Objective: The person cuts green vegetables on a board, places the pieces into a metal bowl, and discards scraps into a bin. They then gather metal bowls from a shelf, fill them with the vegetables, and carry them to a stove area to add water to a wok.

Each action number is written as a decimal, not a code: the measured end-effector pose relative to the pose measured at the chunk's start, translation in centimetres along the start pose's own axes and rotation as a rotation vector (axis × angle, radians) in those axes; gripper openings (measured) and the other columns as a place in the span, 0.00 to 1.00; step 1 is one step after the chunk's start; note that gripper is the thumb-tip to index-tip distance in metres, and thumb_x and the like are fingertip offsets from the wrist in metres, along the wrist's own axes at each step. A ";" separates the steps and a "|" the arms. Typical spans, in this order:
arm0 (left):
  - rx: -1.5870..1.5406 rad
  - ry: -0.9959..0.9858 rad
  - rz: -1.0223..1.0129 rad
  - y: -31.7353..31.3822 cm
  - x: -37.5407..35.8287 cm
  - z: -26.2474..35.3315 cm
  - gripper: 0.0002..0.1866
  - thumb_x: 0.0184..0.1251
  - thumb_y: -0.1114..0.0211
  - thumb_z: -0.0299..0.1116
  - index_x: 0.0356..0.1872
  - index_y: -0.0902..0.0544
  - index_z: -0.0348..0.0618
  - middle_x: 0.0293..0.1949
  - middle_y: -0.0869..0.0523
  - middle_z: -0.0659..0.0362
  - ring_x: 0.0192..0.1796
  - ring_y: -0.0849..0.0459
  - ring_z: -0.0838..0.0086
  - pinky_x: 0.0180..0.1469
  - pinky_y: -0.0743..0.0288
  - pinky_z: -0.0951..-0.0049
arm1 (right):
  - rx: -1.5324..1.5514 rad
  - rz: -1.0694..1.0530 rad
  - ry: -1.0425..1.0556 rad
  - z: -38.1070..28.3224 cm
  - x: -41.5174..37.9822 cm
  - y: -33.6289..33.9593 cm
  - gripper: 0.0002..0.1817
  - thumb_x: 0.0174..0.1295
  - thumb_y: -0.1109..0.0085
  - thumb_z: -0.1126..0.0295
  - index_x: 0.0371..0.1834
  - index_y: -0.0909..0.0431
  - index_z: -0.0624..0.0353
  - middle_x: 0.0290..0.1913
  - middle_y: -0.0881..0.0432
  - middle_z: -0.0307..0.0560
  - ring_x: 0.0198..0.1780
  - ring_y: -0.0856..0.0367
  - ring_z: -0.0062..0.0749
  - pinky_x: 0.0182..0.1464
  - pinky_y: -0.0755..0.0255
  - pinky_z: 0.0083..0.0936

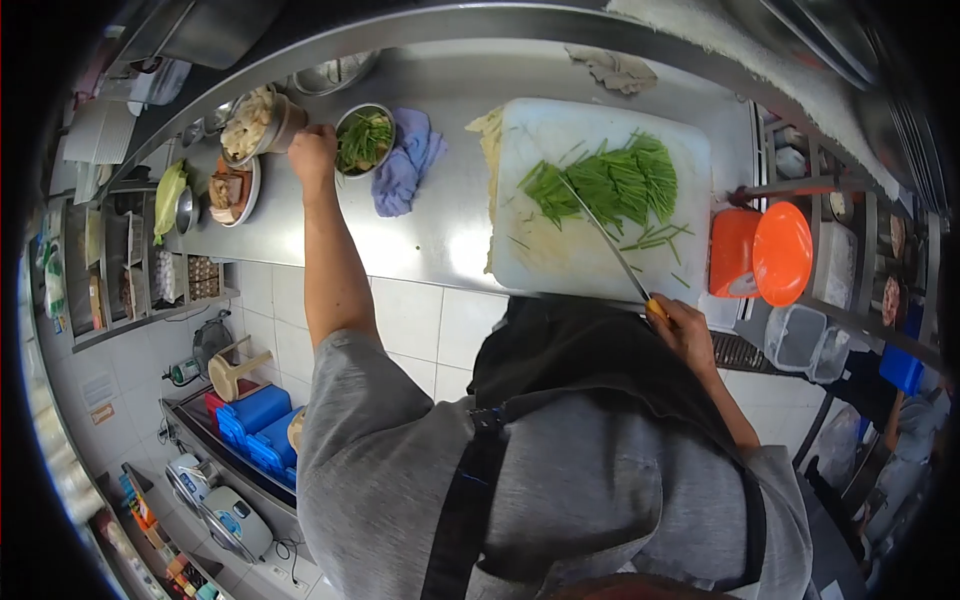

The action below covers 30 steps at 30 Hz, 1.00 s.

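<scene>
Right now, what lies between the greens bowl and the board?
In the head view: blue cloth beside the bowl, bare counter, then yellowish cloth at the board.

White tiled floor [410,308], metal shelving [150,319]

Vivid green and orange against greys

The chopped greens [640,172] are bright green, the cutting board [600,278] milky white with faint yellowish stains. The knife [612,243] pairs a silvery blade with a yellow handle. The square tub [733,245] and round basin [782,253] are orange, the crumpled cloth [403,168] lavender-blue, the shirt [590,480] flecked grey, the apron [560,345] black.
</scene>
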<state>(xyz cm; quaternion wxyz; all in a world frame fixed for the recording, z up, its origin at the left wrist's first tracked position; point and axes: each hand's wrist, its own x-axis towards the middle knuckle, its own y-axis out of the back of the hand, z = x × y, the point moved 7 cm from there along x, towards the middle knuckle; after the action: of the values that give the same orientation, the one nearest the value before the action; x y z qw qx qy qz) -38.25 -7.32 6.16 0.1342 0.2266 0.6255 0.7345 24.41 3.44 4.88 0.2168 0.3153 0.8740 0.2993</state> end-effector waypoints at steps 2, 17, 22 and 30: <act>-0.208 -0.158 0.094 -0.5 -2.7 2.6 0.17 0.53 0.34 0.39 0.43 0.16 0.42 0.42 0.15 0.45 0.46 0.16 0.52 0.49 0.23 0.58 | -0.019 -0.001 0.003 0.4 0.0 -0.3 0.16 0.59 0.36 0.68 0.49 0.22 0.62 0.30 0.21 0.56 0.31 0.21 0.52 0.35 0.29 0.37; -0.687 -0.298 -0.244 -9.3 -22.1 15.3 0.06 0.56 0.34 0.29 0.31 0.19 0.37 0.25 0.16 0.49 0.29 0.15 0.58 0.35 0.22 0.63 | 0.177 0.342 -0.329 5.5 -4.1 2.8 0.19 0.61 0.37 0.66 0.51 0.22 0.67 0.33 0.17 0.53 0.28 0.24 0.26 0.34 0.28 0.24; -0.737 -0.462 -0.291 -6.0 -22.5 15.7 0.04 0.56 0.35 0.25 0.33 0.17 0.38 0.23 0.15 0.52 0.26 0.15 0.60 0.33 0.22 0.65 | 0.121 0.481 -0.503 6.9 -6.8 3.8 0.20 0.60 0.36 0.66 0.52 0.22 0.66 0.32 0.17 0.54 0.26 0.25 0.27 0.33 0.29 0.24; -0.507 -0.873 -0.339 -5.7 -29.5 16.6 0.04 0.57 0.40 0.23 0.33 0.20 0.39 0.27 0.18 0.46 0.32 0.18 0.50 0.38 0.23 0.56 | 0.171 0.518 -0.433 8.2 -9.3 -0.1 0.20 0.58 0.35 0.65 0.52 0.21 0.64 0.32 0.17 0.59 0.30 0.18 0.44 0.37 0.26 0.31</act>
<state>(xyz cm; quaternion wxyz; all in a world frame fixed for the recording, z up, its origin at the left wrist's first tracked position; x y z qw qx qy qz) -4.99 -6.22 -2.44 0.5493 0.3672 0.3422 0.6680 35.57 0.24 0.57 0.2868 0.6000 0.7206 0.1962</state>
